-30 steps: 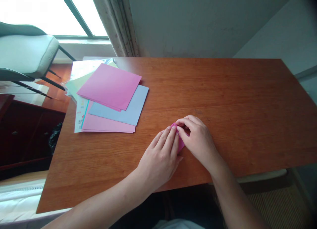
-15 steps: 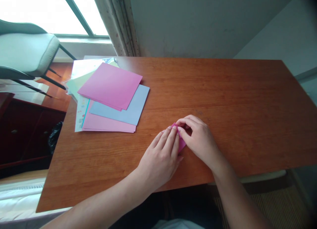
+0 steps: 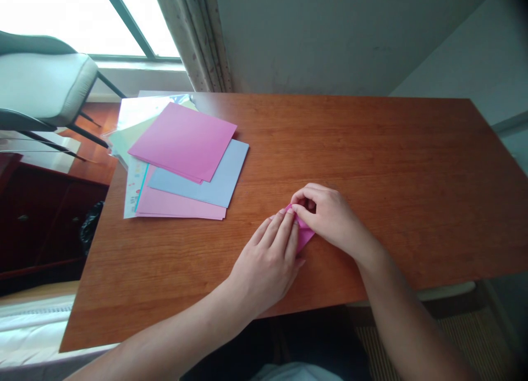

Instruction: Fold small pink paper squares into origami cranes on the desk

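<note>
Far left on the tabletop [image 3: 371, 150] lies a loose pile: a clear packet [image 3: 140, 107] underneath, then light pink sheets [image 3: 177, 203], a blue-grey sheet [image 3: 227, 166], and bright pink sheets [image 3: 185, 142] on top. The pile is well apart from the hands, so it should not get in the way of the elbows.

Next comes the left hand [image 3: 264, 257], palm down, its fingers straight and pressed together over a small piece of folded pink paper [image 3: 304, 240]. The paper sits near the front edge of the tabletop, between the two hands and partly hidden by both. Flat, even pressure from these fingers is probably what serves best, since a slip here would skew the layers.

The right hand [image 3: 330, 213] is curled beside it, thumb and forefinger appearing to pinch the paper's far tip; how much they grip is too small to tell. A light pinch would suit so small a corner. It would be wise to line up the edges before pressing a crease, then run a fingertip outward from the tip, as a crooked line in thin paper is hard to undo.
</note>
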The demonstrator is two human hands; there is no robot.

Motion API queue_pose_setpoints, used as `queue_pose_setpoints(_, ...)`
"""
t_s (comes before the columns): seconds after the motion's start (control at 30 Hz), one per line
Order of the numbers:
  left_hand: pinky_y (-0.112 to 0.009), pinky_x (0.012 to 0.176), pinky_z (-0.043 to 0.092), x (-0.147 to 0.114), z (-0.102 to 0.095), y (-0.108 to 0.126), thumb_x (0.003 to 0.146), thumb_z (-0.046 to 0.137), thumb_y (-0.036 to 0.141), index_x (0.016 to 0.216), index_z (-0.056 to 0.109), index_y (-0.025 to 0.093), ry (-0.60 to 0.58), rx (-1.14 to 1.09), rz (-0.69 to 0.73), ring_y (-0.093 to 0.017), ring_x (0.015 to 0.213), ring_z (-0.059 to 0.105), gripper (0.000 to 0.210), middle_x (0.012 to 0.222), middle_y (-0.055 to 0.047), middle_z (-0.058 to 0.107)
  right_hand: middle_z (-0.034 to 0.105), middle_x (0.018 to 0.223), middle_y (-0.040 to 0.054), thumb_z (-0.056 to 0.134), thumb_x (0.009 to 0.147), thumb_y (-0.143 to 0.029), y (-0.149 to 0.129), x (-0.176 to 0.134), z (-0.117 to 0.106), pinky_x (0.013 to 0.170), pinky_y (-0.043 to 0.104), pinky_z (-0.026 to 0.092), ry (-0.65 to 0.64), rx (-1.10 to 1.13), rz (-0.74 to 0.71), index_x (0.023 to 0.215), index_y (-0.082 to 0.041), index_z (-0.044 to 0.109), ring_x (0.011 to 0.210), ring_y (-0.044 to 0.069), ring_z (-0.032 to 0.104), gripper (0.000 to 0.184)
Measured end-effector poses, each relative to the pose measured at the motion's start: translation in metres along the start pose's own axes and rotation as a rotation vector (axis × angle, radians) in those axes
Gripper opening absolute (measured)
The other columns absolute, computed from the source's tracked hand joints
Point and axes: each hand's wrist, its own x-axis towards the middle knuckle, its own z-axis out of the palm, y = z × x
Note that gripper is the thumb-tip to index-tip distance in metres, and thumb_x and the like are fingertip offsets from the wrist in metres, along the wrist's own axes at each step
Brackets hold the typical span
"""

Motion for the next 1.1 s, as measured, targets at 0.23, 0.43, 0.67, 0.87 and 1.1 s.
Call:
queue_pose_setpoints(0.23, -0.044, 0.119, 0.034, 0.000, 0.000, 0.000, 0.103, 0.038, 0.036, 0.146, 0.043, 0.000, -0.006, -0.016, -0.013, -0.033, 0.145, 0.039, 0.057, 0.157, -0.022, 0.037, 0.067, 0.078, 0.0003, 0.065, 0.084, -0.016, 0.000, 0.005, 0.000, 0.068, 0.029, 0.045, -0.014, -0.028, 0.007, 0.074, -0.020, 0.067, 0.071, 0.015, 0.060, 0.011)
queue_pose_setpoints(0.43, -0.044, 0.120, 0.033, 0.000, 0.001, 0.000, 0.103, 0.038, 0.035, 0.147, 0.043, -0.001, -0.004, -0.013, -0.004, -0.034, 0.146, 0.038, 0.057, 0.158, -0.023, 0.037, 0.067, 0.084, 0.0021, 0.061, 0.088, -0.014, -0.001, 0.003, 0.004, 0.073, 0.030, 0.045, -0.003, -0.098, -0.021, 0.076, -0.020, 0.063, 0.079, 0.017, 0.060, 0.013)
queue_pose_setpoints(0.67, -0.045, 0.120, 0.033, 0.000, 0.001, 0.000, 0.103, 0.038, 0.035, 0.148, 0.041, -0.001, -0.009, -0.016, -0.013, -0.034, 0.146, 0.037, 0.058, 0.158, -0.023, 0.036, 0.067, 0.088, 0.0044, 0.057, 0.091, -0.015, -0.003, 0.000, 0.009, 0.078, 0.033, 0.045, 0.017, -0.177, -0.023, 0.078, -0.021, 0.059, 0.085, 0.020, 0.061, 0.015)
queue_pose_setpoints(0.87, -0.045, 0.120, 0.034, 0.000, 0.002, 0.000, 0.102, 0.039, 0.036, 0.148, 0.041, -0.001, -0.009, -0.022, -0.019, -0.034, 0.147, 0.036, 0.059, 0.158, -0.022, 0.037, 0.067, 0.090, 0.0062, 0.055, 0.092, -0.016, -0.001, -0.001, 0.016, 0.080, 0.036, 0.046, 0.057, -0.220, -0.056, 0.080, -0.021, 0.059, 0.086, 0.022, 0.060, 0.014)
queue_pose_setpoints(1.1, -0.044, 0.120, 0.034, 0.000, 0.001, -0.001, 0.102, 0.038, 0.034, 0.147, 0.043, 0.000, 0.015, -0.021, 0.000, -0.034, 0.146, 0.038, 0.056, 0.158, -0.022, 0.037, 0.067, 0.088, 0.0039, 0.052, 0.095, -0.017, 0.010, -0.012, 0.001, 0.079, 0.033, 0.047, 0.136, -0.040, -0.018, 0.083, -0.021, 0.064, 0.083, 0.019, 0.062, 0.017)
